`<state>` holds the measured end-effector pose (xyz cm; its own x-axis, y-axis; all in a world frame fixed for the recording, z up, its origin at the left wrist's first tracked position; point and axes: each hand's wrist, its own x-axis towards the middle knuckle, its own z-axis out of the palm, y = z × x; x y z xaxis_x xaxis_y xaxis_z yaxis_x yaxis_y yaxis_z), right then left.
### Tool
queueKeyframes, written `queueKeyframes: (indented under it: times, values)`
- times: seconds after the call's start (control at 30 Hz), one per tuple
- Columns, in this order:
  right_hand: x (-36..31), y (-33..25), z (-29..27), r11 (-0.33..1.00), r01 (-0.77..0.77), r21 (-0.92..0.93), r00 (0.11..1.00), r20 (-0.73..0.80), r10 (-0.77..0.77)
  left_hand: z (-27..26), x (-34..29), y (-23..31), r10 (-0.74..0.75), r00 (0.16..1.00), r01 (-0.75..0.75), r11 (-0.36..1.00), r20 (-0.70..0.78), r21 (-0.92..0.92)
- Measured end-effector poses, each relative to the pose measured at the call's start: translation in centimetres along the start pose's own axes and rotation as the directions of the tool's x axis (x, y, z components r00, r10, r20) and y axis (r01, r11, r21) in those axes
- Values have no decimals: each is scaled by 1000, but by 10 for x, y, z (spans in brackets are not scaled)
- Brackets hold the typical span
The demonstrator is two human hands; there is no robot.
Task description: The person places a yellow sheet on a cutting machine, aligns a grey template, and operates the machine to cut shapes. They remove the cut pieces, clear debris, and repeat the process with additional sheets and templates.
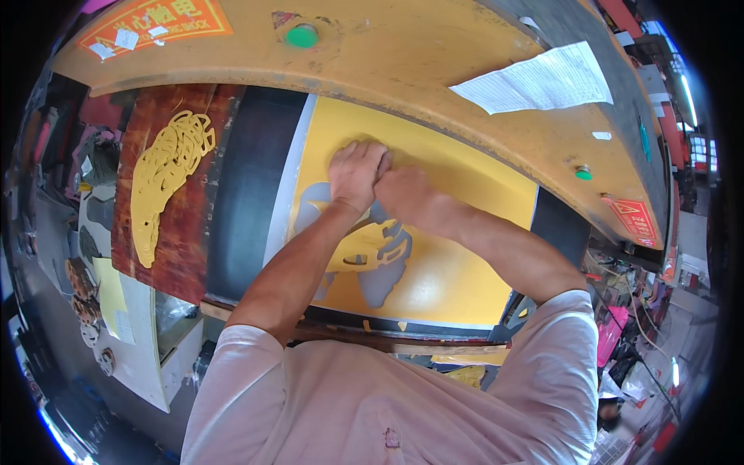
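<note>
A large yellow sheet (457,271) lies flat on a pale board in front of me. Grey cut-out shapes (380,285) show in its left part, with thin yellow strips left between them. My left hand (356,175) rests closed at the upper edge of these openings, its fingers curled down. Close against it, my right hand (408,197) is clenched, the knuckles meeting the left hand's fingers. Whatever the two hands grip is hidden beneath them.
A yellow-painted machine beam (372,58) spans the far side, with a green button (302,36) and a paper sheet (542,79) on it. To the left, yellow cut pieces (161,180) lie heaped on a red-brown board (186,232). A dark strip (252,178) separates the boards.
</note>
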<state>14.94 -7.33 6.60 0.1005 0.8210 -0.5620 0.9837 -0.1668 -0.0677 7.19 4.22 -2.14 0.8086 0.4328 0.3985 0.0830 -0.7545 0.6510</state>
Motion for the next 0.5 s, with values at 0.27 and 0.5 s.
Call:
queueKeyframes:
  times: [0.27,0.5]
  values:
    - [-2,6,-6,999,-31,-45,987,155,37,8,0,-1,44,997,-36,991,-56,132]
    - [4,16,-6,997,-24,68,993,115,16,8,0,0,51,995,-40,991,-87,130]
